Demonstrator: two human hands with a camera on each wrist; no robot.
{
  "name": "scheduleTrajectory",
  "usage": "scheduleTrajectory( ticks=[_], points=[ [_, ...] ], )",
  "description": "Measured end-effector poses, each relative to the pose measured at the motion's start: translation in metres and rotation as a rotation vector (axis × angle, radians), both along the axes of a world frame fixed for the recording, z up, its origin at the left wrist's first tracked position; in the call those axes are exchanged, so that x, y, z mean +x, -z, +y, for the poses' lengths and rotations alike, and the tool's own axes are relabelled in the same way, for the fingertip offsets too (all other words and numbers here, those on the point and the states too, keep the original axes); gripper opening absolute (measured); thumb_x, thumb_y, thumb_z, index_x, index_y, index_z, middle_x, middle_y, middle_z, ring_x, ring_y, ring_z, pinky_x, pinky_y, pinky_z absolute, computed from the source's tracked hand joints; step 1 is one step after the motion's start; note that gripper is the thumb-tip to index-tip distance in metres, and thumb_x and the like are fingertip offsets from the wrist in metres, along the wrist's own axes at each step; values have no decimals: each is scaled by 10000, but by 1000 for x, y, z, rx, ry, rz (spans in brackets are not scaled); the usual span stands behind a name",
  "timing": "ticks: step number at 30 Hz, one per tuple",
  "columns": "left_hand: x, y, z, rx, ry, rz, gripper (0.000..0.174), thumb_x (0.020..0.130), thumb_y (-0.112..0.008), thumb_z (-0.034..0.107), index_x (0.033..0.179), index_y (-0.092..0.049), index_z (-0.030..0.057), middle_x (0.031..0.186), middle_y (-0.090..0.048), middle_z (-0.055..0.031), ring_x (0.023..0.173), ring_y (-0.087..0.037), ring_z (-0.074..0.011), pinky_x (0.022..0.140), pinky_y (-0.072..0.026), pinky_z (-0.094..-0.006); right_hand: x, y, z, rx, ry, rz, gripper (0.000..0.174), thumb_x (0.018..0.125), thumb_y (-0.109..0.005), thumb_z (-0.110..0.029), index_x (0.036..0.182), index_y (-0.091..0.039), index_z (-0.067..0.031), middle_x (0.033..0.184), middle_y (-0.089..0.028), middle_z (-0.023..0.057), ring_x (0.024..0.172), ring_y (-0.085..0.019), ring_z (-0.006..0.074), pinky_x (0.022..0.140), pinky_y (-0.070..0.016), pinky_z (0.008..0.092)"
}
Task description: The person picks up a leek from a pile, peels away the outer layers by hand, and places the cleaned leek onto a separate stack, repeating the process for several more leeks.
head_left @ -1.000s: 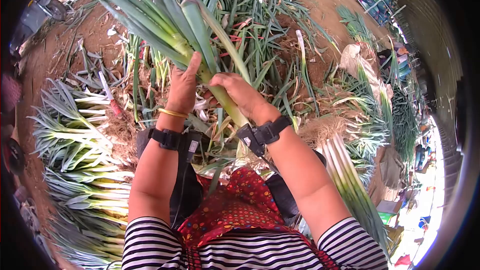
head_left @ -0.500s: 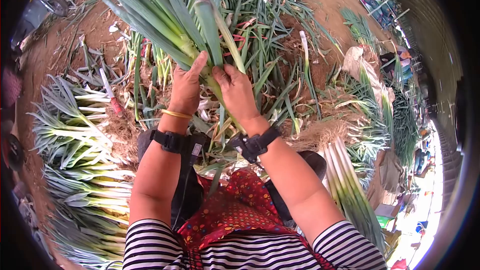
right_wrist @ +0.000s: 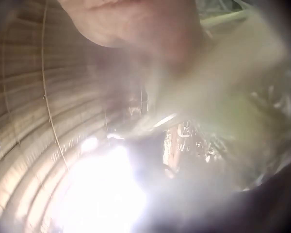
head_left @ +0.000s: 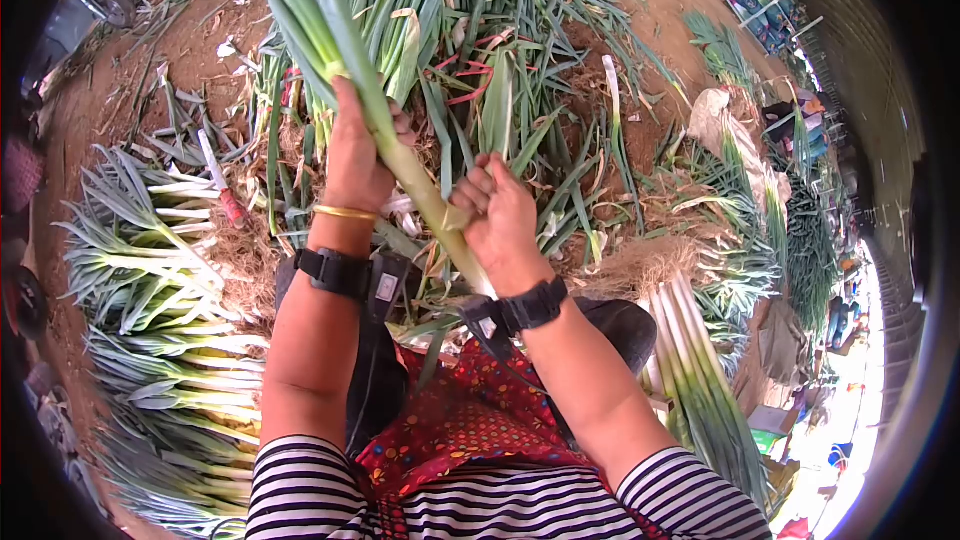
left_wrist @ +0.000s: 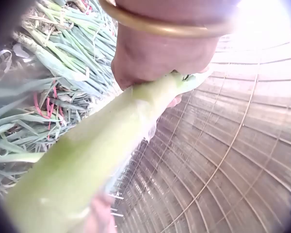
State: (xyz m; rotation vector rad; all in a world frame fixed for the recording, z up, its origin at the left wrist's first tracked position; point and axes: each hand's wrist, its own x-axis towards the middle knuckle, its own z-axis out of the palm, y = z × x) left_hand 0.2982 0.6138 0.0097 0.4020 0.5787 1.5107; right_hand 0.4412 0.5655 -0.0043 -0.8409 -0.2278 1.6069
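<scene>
A thick leek (head_left: 408,162) slants across the middle of the head view, its green leaves at the upper left and its pale stalk toward the lap. My left hand (head_left: 357,145) grips it just below the leaves, fingers wrapped round the stalk. Lower down, my right hand (head_left: 500,223) has curled fingers and pinches a peeled outer leaf (head_left: 497,105) that sticks up above it. A loose flap of skin shows on the stalk beside that hand. In the left wrist view the pale green stalk (left_wrist: 82,150) runs close past the camera. The right wrist view is blurred and glaring.
Trimmed leeks (head_left: 190,380) lie stacked on the left, and more stalks (head_left: 695,350) lie at the right knee. A knife (head_left: 222,180) with a red handle rests at the left. Ahead is a heap of green leaves (head_left: 420,0) and red ties (head_left: 470,80).
My right hand has moved down and right along the stalk, pulling the bent outer leaf away from the leek. My left hand has shifted slightly left, with the leek turned more upright.
</scene>
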Motion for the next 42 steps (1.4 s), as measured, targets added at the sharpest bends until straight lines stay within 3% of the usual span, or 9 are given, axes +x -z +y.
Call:
scheduleTrajectory(
  ticks=[5,9,15,20,23,25,28,36,42],
  points=[
    [-49,10,21,53,-181,10,588,820,-433,599,1013,-469,45,712,-443,8,611,-416,-87,537,-407,-223,51,6,-61,157,-245,-387,266,922,-489,-303,867,-490,-42,585,-341,-49,483,-301,42,446,-263,217],
    [-90,14,24,107,-296,-73,579,798,-479,586,1012,-497,48,718,-445,6,623,-412,-97,540,-398,-222,122,44,-98,543,-382,-1732,273,883,-537,-264,938,-538,4,715,-584,117,607,-560,280,561,-431,350],
    [-129,25,23,391,-45,-313,694,753,-541,575,1160,-468,17,735,-387,-4,631,-348,-99,544,-347,-211,181,59,-103,59,-1131,-1915,398,840,-572,-316,1111,-555,-26,965,-590,234,909,-576,367,781,-453,410],
    [-90,16,26,641,317,-594,775,700,-627,533,1243,-439,12,730,-381,14,604,-355,-74,532,-343,-196,77,-16,-39,418,-532,-1494,525,856,-560,-347,1243,-447,-11,1140,-569,170,1036,-564,271,873,-431,351],
    [-59,5,22,679,372,-645,782,688,-638,544,1251,-442,38,730,-381,17,614,-366,-67,537,-359,-209,20,-32,-29,600,-547,-1144,487,887,-511,-369,1214,-468,-11,984,-626,125,880,-612,217,768,-469,321],
    [-45,-3,14,594,307,-590,756,707,-594,596,1232,-462,69,783,-449,8,649,-418,-84,579,-396,-221,5,-41,-20,330,-945,-944,416,908,-462,-369,1133,-517,-22,794,-642,103,702,-632,225,647,-479,347],
    [-33,-4,7,82,-166,-92,690,760,-443,681,1084,-511,75,963,-560,-33,781,-519,-153,679,-452,-275,4,-10,-21,536,-537,-1247,368,924,-416,-359,1058,-550,-43,678,-620,112,576,-608,278,573,-469,376],
    [-20,13,12,-37,-161,-2,457,851,-564,422,992,-508,-9,765,-492,-41,701,-499,-153,591,-452,-287,11,2,-23,748,-267,-1654,230,903,-462,-234,961,-590,-51,804,-618,148,701,-600,305,610,-480,376],
    [-22,9,7,65,-175,-34,312,842,-625,257,1037,-490,55,921,-563,-71,738,-535,-144,616,-491,-265,11,7,-20,902,-187,-1767,187,888,-477,-173,931,-577,-21,842,-611,145,736,-595,310,606,-485,376]
  ],
)
